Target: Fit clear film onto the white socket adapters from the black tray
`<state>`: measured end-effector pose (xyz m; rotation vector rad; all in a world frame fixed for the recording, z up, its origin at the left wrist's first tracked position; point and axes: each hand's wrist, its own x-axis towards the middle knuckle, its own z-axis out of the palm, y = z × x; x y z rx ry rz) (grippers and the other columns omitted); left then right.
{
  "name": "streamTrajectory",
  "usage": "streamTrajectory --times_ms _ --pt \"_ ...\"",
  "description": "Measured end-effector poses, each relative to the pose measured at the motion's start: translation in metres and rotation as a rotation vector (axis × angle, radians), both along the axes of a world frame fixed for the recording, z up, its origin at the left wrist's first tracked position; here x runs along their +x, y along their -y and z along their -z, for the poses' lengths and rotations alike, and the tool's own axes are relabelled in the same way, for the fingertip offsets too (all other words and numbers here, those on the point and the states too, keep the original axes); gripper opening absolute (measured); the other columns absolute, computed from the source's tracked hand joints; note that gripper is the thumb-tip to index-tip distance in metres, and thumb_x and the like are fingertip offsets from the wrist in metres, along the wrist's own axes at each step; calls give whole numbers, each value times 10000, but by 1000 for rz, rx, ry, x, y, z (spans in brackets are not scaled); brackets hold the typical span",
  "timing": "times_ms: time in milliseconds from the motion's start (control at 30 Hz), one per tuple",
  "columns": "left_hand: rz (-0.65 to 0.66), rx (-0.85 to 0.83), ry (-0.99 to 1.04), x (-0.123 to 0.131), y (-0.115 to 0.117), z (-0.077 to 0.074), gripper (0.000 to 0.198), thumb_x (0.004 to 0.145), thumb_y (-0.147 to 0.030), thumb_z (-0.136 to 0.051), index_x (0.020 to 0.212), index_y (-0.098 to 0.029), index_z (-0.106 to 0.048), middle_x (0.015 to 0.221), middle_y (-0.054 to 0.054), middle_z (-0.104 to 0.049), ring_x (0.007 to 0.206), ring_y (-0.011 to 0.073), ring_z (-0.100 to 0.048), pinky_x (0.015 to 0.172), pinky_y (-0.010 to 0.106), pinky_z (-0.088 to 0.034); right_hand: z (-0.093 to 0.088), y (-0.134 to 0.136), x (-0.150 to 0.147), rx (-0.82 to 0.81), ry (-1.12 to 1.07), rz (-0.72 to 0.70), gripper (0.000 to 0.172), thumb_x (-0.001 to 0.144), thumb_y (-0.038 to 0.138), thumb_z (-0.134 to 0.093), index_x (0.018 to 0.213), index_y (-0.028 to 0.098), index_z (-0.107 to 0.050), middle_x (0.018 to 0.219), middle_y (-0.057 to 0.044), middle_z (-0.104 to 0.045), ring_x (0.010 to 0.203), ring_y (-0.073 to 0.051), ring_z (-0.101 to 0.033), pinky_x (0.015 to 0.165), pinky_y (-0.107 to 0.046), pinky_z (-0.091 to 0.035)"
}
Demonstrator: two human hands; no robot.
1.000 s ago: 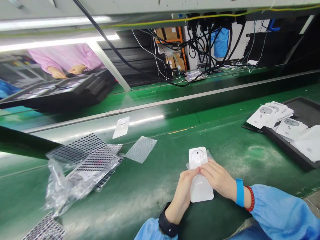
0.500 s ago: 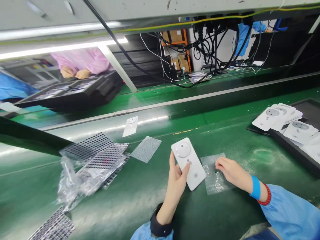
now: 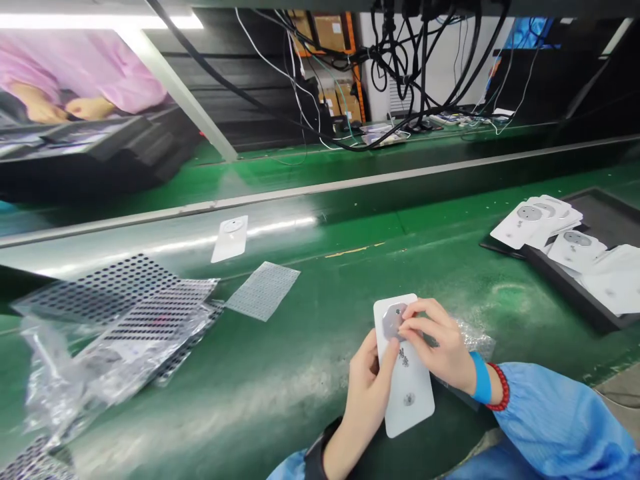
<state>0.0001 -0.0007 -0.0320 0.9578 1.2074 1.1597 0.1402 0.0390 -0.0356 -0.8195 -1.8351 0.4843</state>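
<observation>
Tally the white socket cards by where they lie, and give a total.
Held white socket card, in left hand and right hand: 1
Loose white socket card on the green belt: 1
Stacked white socket cards on the black tray, overlapping: at least 4
Total: at least 6

The plug card sits between my left hand and my right hand over the conveyor belt; perforated sheets lie to my left, a tray of cards to my right.

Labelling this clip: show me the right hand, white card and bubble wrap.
Right hand (image 3: 440,350): head view, back of hand.
White card (image 3: 413,407): head view, lower half.
Bubble wrap (image 3: 475,337): head view, visible edge.
</observation>
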Motion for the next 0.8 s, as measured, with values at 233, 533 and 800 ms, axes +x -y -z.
streamTrajectory --times_ms 233,533,800 --pt "-3 40 1 -2 3 1 409 804 -439 -642 1072 -132 -612 822 57 -653 608 126 -515 529 191 -418 4 5 3 281 207 52 171 898 34 -483 948 137 -610 922 -69 -632 901 -147 -589 993 -411 -411" --pt "-30 45 -32 -10 -3 -2 348 784 -398 -677 991 -121 -634 820 74 -668 607 126 -564 549 197 -467 4 14 7 176 174 -152 349 912 49 -414 1237 123 -518 1149 -150 -580 1122 -227 -521 946 -448 -474" --pt "-129 58 -24 -14 -6 6 392 754 -406 -709 986 -102 -626 704 58 -666 532 125 -573 473 179 -458 -2 6 14 102 77 -156 330 920 49 -436 1208 149 -562 1170 -131 -581 1122 -216 -535 926 -396 -504"
